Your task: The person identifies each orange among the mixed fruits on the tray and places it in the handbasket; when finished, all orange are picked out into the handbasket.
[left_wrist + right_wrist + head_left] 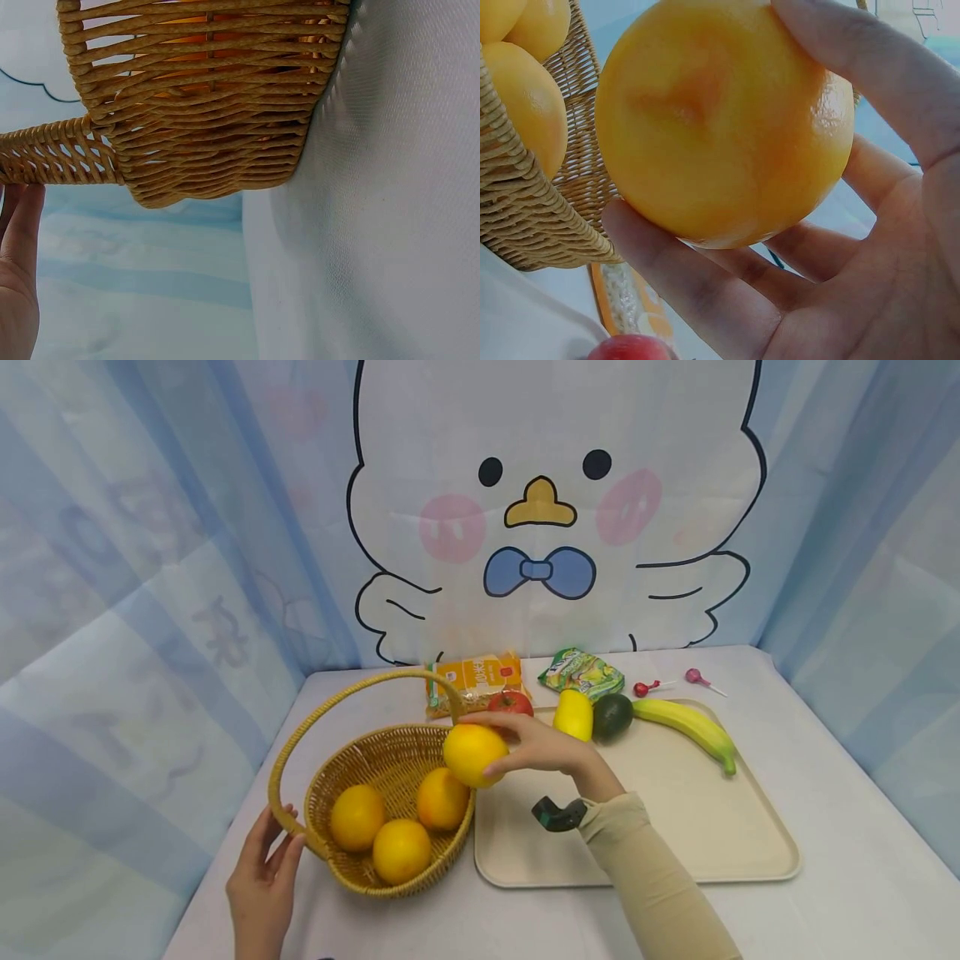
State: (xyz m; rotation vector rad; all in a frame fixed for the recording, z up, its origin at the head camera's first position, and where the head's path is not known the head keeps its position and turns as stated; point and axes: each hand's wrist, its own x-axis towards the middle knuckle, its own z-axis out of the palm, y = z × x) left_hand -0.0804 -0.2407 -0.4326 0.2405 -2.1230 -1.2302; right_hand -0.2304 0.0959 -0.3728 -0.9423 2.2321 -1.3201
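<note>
A yellow-orange fruit that looks like an orange (475,756) is held between the thumb and fingers of my right hand (543,745), over the right rim of a wicker basket (390,758). In the right wrist view the orange (720,127) fills the grasp, with fingers on its underside and the thumb across its top. Three similar oranges (357,817) lie inside the basket. My left hand (262,872) pinches the lower left end of the basket's arched handle (281,768). The left wrist view shows fingertips against that handle (60,154).
A beige tray (540,860) stands right of the basket. A banana (690,727), an avocado (612,717) and a yellow fruit or vegetable (573,716) lie at its far side, near a tomato (512,702). Behind are an orange packet (480,681), a green bag (582,674) and two lollipops (694,677).
</note>
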